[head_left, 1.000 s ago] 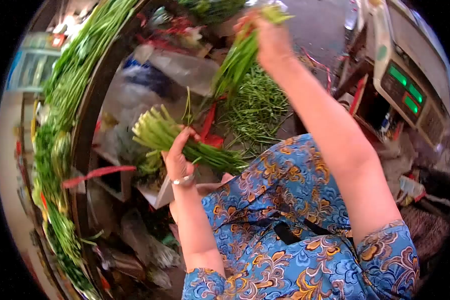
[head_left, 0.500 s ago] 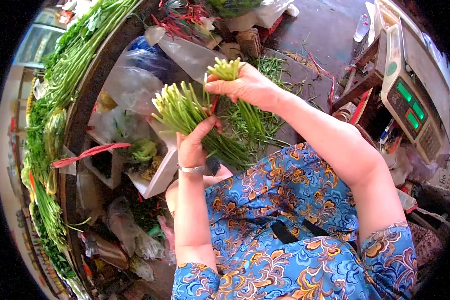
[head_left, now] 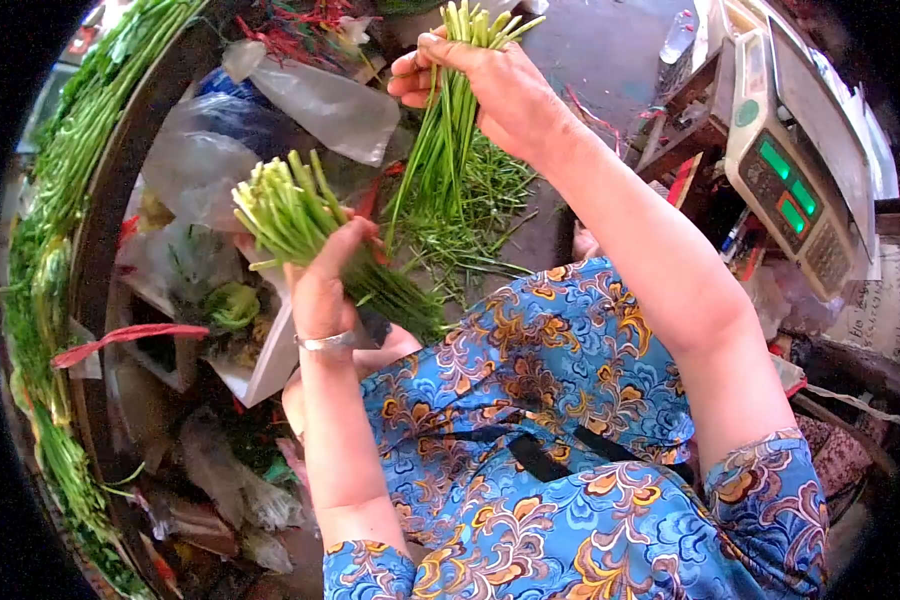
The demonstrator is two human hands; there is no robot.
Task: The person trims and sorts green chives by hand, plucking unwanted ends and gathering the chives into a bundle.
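My left hand (head_left: pixel 325 285) is wrapped round a thick bunch of green stalks (head_left: pixel 285 212), whose pale cut ends point up and left while the leafy part hangs toward my lap. Higher and to the right, my right hand (head_left: pixel 495 88) grips a smaller bunch of green stalks (head_left: pixel 452 130) near its cut ends, with the long leaves hanging down. The two bunches are apart. Beneath the right-hand bunch lies a heap of loose green stalks (head_left: pixel 485 210) on the ground.
Greens (head_left: pixel 80 150) line a long curved shelf at the left, where a red strip (head_left: pixel 130 342) sticks out. Clear plastic bags (head_left: pixel 320 105) and red ties (head_left: pixel 305 35) lie ahead. A scale (head_left: pixel 795 180) with lit green displays stands at the right, and a white box (head_left: pixel 268 362) near my left forearm.
My right hand has come down to the left-hand bunch, then lifted away up and forward with its stalks. My left hand still holds its bunch. The view has shifted slightly.
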